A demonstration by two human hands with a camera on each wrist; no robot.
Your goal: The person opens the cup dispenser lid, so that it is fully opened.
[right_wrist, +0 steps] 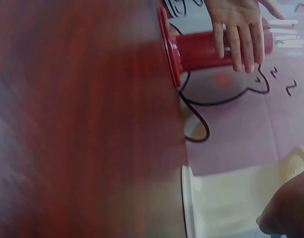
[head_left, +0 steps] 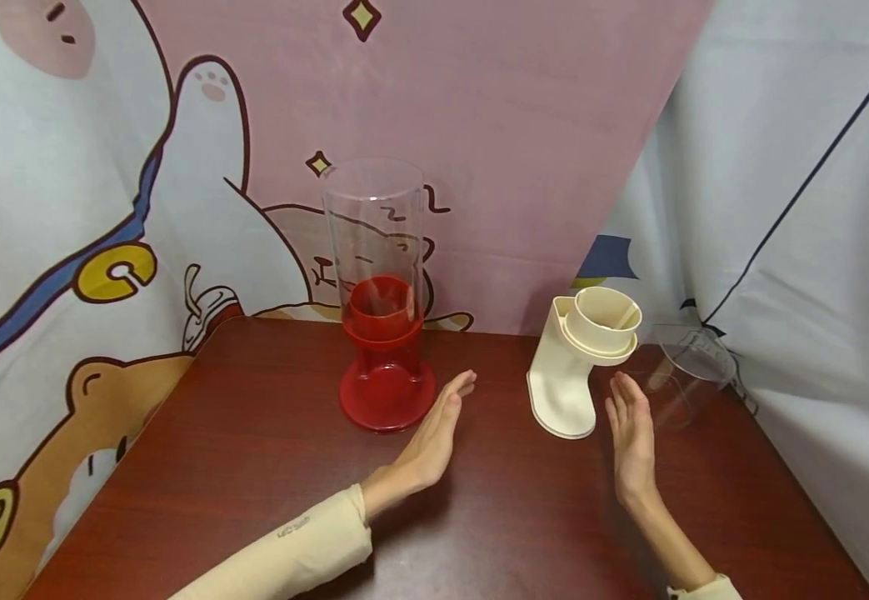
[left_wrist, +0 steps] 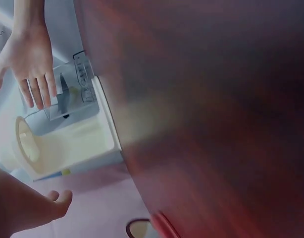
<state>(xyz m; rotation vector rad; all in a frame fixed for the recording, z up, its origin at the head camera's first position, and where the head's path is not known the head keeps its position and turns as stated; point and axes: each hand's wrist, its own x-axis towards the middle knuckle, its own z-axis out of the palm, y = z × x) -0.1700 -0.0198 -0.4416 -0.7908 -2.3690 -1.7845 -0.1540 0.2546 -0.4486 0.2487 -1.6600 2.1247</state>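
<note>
In the head view my left hand (head_left: pixel 428 442) is raised over the table with fingers straight, just right of a round-footed red stand (head_left: pixel 387 402). A tall transparent cylinder (head_left: pixel 374 229) sits upright on that stand. My right hand (head_left: pixel 634 446), also straight-fingered, faces the left one palm to palm. Between and beyond the hands stands a cream base (head_left: pixel 563 400) with a round collar on top, nearest the right hand. The left wrist view shows the cream base (left_wrist: pixel 75 144) between both hands. Neither hand holds anything.
Another transparent container (head_left: pixel 692 379) stands at the right edge, behind the right hand. The dark reddish wooden table (head_left: pixel 509 517) has cartoon-printed cloth (head_left: pixel 524 150) hanging along its back and sides.
</note>
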